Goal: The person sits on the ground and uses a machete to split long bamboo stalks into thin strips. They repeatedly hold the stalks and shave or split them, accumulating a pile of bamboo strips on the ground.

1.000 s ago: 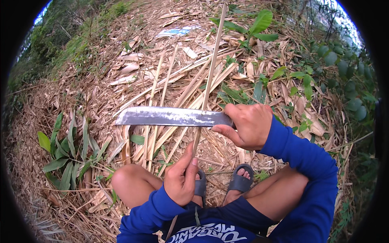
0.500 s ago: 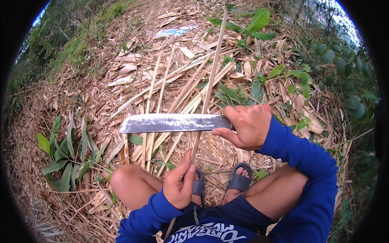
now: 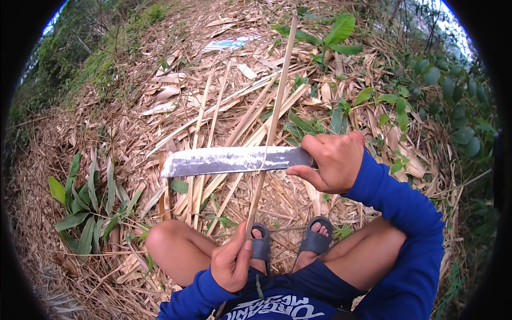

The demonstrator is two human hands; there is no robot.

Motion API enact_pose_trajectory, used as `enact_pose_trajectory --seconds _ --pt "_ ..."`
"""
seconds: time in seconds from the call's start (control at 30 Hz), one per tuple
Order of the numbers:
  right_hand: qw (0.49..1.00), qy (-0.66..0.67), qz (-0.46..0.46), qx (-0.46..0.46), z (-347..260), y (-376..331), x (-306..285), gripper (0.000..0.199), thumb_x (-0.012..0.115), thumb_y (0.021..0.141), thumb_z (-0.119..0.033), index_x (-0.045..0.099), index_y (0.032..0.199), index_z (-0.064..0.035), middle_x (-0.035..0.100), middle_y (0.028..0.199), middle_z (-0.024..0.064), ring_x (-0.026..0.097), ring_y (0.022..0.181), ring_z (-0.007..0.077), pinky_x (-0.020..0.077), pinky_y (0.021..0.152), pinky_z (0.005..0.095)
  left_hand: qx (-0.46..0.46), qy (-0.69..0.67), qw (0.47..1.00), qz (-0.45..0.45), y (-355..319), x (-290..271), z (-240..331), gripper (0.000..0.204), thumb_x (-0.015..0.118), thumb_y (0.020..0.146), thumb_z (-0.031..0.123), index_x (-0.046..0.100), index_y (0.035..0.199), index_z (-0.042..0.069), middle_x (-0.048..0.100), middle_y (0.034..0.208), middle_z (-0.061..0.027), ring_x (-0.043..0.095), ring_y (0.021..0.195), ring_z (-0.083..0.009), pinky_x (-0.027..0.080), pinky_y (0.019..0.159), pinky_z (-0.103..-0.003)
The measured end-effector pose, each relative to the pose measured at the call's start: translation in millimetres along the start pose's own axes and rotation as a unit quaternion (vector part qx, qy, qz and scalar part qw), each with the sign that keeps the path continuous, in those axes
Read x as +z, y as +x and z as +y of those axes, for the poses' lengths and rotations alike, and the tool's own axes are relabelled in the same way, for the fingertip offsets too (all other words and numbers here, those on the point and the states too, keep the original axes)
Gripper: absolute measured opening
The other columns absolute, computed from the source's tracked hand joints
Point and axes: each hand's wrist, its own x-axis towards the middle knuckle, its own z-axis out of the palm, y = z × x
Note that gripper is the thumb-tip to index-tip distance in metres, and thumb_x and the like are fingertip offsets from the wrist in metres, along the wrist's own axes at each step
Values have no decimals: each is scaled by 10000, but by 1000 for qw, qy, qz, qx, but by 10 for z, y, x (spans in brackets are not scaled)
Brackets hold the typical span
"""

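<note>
Fingers and thumb of the person's right hand (image 3: 336, 162) were closed on the right end of a machete (image 3: 226, 162), which lay nearly level across the view, its broad, squared-off tip toward the left. The left hand (image 3: 232, 260), lower and closer to the body, pinched a long bamboo strip (image 3: 274, 118) between thumb and fingers. That strip stood out in front of the person, passing beneath the machete near the right hand. Its long axis ran up and away from the body, the far end leaning slightly right, close to square with the machete. A thin pale sliver seemed to lie over the metal at the crossing, so shaving of this 1 strip was probably under way; how much was left could not be told. Around the hands were 2 dark sandals (image 3: 315, 240) and, farther off, at least 2 slender loose strips (image 3: 202, 113), split lengthwise, though whether these were finished was unclear. Beyond them lay dry leaf litter (image 3: 169, 92) and a blue-and-white sheet (image 3: 229, 44).
</note>
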Motion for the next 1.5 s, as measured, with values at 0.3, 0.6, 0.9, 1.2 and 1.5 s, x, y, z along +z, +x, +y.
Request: enact_pose_trajectory --seconds 0.3,0.6,0.9,1.2,1.5 --pt "997 7 39 59 402 16 80 548 494 940 -562 562 800 -37 564 575 177 612 552 378 499 538 473 -88 59 994 -21 -513 -247 -69 382 517 927 -39 506 1299 -123 602 710 -120 587 580 -145 471 580 -249" --pt "959 53 149 235 1659 -133 321 650 454 956 -586 600 702 -6 542 537 194 548 476 347 444 507 439 -25 110 988 -101 -1113 -573 -173 379 491 918 -52 523 1294 -82 557 630 -40 511 461 -90 420 462 -233" --pt "804 437 184 358 1120 -124 118 634 434 967 -601 506 646 -59 443 492 33 397 388 151 318 389 279 -134 77 984 -86 -1107 -522 -59 350 447 968 9 515 1299 -84 535 592 -12 490 452 -73 395 452 -221" --pt "992 77 -100 -15 -210 -225 -55 555 499 940 -553 526 781 -23 585 578 170 624 528 364 506 489 466 -199 29 979 11 -991 -324 -103 394 451 984 41 477 1368 -48 484 568 36 450 452 -42 358 446 -194" --pt "990 67 -86 -85 -337 -242 193 559 547 905 -574 509 743 -41 551 589 134 599 486 313 457 420 426 -88 124 988 23 -968 -198 -121 410 463 953 -3 478 1357 -73 497 553 2 462 438 -57 375 433 -209"
